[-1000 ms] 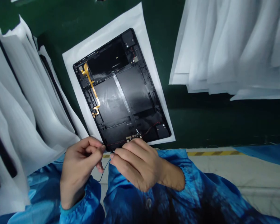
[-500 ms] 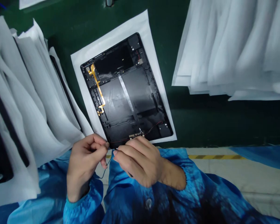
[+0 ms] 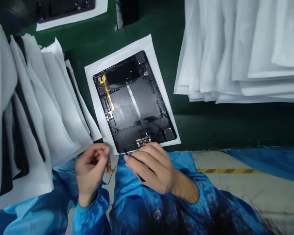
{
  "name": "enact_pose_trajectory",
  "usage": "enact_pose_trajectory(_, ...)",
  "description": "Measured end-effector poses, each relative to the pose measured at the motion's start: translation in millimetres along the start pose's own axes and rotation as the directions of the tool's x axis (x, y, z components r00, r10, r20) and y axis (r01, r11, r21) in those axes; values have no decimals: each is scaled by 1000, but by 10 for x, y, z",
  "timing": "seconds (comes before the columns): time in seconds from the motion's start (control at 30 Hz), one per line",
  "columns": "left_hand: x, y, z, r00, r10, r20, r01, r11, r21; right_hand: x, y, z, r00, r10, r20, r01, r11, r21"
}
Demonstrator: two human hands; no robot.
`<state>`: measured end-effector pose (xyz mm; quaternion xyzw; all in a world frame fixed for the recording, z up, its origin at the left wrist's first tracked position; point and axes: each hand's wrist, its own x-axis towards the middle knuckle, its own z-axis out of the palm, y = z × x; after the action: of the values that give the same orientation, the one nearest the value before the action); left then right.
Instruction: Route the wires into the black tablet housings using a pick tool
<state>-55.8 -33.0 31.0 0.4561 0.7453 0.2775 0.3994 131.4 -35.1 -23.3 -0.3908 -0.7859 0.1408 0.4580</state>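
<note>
A black tablet back housing (image 3: 127,111) lies with its inside up on a white sheet (image 3: 90,73). It carries a gold flex cable (image 3: 108,96), a small circuit board (image 3: 143,141) at its near edge, and thin red wires. My left hand (image 3: 94,169) is at the near left corner, thumb and forefinger pinched on what looks like a thin dark cable (image 3: 112,174) hanging in a loop below. My right hand (image 3: 153,168) is closed around slim black tweezers (image 3: 140,178), their tip close to the housing's near left corner. My fingers hide part of the tweezers and the cable's ends.
Several white sleeves (image 3: 51,98) with dark panels stand overlapped on the left. A layered stack of white sleeves (image 3: 218,65) lies at the right. Another dark housing (image 3: 66,9) rests beyond on the green table (image 3: 161,19), near a metal post (image 3: 119,16).
The view has shifted, showing more of the far housing and post. My right hand has drawn slightly away from the left, uncovering the circuit board and more of the tweezers. My left hand remains pinched.
</note>
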Motion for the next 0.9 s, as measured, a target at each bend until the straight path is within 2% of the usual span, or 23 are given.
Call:
enact_pose_trajectory(0.03, -28, -25, 23, 996, 55, -66, -53, 998, 19, 7, -1, -5, 1000, -9, 4, 9, 1000, -5)
enact_pose_trajectory(0.07, -46, -52, 41, 977, 163, -134, -154, 985, 76, 14, 0, -11, 1000, -17, 8, 17, 1000, -11)
enact_pose_trajectory(0.1, -50, -82, 55, 932, 312, -186, -284, 945, 162, 20, 2, -18, 1000, -22, 20, 22, 1000, -18)
enact_pose_trajectory(0.13, -38, -113, 65, 858, 470, -207, -415, 872, 259, 25, 5, -25, 999, -27, 36, 28, 999, -26)
enact_pose_trajectory(0.2, 28, -175, 81, 669, 730, -144, -626, 657, 421, 30, 5, -35, 997, -49, 67, 52, 998, -42)
enact_pose_trajectory(0.23, 76, -203, 90, 594, 800, -85, -696, 564, 444, 29, 2, -38, 995, -56, 78, 60, 997, -50)
enact_pose_trajectory(0.27, 125, -229, 99, 549, 835, -29, -748, 507, 429, 26, -4, -38, 994, -62, 87, 67, 996, -59)
enact_pose_trajectory(0.33, 216, -270, 120, 493, 867, 74, -822, 436, 365, 12, -19, -34, 994, -61, 91, 69, 994, -85)
enact_pose_trajectory(0.4, 276, -297, 137, 465, 877, 125, -858, 411, 309, -7, -38, -27, 994, -54, 94, 64, 991, -115)
enact_pose_trajectory(0.57, 312, -329, 145, 450, 883, 134, -873, 403, 275, -28, -74, -17, 999, -15, 47, 22, 988, -152)
enact_pose_trajectory(0.7, 305, -350, 132, 455, 881, 133, -872, 410, 267, -31, -75, -29, 999, -3, 39, 9, 987, -163)
enact_pose_trajectory(0.9, 313, -328, 133, 402, 901, 164, -884, 336, 326, -81, -37, -41, 999, -6, 33, 11, 986, -167)
